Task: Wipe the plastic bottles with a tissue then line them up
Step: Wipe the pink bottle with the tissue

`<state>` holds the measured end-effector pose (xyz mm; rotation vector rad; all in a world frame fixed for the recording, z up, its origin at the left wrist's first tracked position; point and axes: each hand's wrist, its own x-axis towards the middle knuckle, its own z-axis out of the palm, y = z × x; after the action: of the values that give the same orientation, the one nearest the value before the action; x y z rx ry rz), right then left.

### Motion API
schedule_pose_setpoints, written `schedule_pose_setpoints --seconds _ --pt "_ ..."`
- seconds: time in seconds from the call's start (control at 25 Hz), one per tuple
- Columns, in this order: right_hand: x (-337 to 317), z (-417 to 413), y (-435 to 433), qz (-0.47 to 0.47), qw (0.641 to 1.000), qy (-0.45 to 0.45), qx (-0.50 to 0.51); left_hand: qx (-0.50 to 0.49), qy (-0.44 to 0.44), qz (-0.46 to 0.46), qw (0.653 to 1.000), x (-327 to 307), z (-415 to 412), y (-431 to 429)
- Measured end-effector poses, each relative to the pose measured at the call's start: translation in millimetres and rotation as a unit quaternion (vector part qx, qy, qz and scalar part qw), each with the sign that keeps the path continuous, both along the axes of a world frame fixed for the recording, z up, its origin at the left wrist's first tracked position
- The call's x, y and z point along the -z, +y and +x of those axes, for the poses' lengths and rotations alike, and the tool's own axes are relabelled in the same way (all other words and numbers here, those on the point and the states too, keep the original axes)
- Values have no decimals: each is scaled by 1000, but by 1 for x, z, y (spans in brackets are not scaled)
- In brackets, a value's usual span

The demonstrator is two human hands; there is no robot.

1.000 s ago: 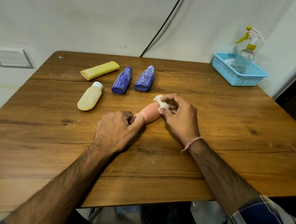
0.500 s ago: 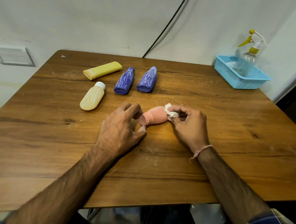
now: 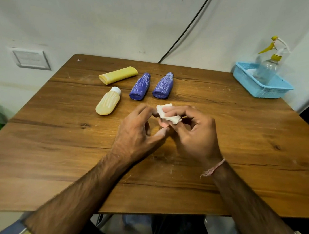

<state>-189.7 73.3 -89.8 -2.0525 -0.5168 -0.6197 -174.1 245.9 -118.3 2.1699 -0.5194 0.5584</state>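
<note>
Since half a sec ago both hands have closed in on each other & the pink bottle (image 3: pixel 163 124), which lay in plain view btwn them, is nearly hidden: only a pink bit shows under the tissue (image 3: pixel 168 115), mid tabletop (image 3: pixel 59 154). Right hand (image 3: pixel 194 131) grip: fingers pinched on the crumpled white tissue, holding it over the bottle. Left hand (image 3: pixel 134 135): fingers curled in toward the same spot, thumb tip by the right fingers; can't tell if its grip has the bottle. Behind the hands, lying flat: cream bottle (image 3: pixel 108 104) w/ white cap, a purple bottle (image 3: pixel 140 87) & a second purple bottle (image 3: pixel 163 86) side by side, a yellow bottle (image 3: pixel 118 75) further back. Far right corner: blue basket (image 3: pixel 260 89) w/ a clear spray bottle (image 3: pixel 267 66) in it.
</note>
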Motion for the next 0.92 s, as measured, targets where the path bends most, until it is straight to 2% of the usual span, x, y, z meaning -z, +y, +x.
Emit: schedule_pose_setpoints --seconds 0.08,0.16,0.28,0.4,0.48,0.52,0.56,0.6,0.64,0.68,0.84,0.92 --pt "-6 -5 4 -136 987 -83 -3 -5 -1 -12 1000 0 0 1" --pt "-10 -7 6 -212 972 -98 -17 -13 -5 -22 1000 -1 -1 3" --pt "-16 -11 2 -231 969 -84 -33 -12 -3 -32 999 0 -3 4" --pt "-16 -9 -12 -110 992 -51 26 -25 -14 -63 998 -2 -4 4" --pt "-3 1 -21 76 993 54 73 -24 -16 -88 996 -3 -4 4" --pt "2 7 -23 212 965 132 76 -19 -12 -98 995 -3 -3 3" --pt "6 11 -26 334 918 201 74 -16 -2 -105 994 -5 -1 0" --pt "9 15 -29 414 874 244 67 -15 10 -109 994 -8 3 -4" --pt "12 18 -32 449 852 263 60 -19 22 -111 993 -13 10 -10" --pt "14 21 -34 459 844 272 56 -21 33 -112 993 -19 20 -16" --pt "20 22 -36 472 841 259 59 9 52 -87 995 -56 76 -54" --pt "22 21 -34 454 852 254 69 34 72 -63 995 -70 105 -72"
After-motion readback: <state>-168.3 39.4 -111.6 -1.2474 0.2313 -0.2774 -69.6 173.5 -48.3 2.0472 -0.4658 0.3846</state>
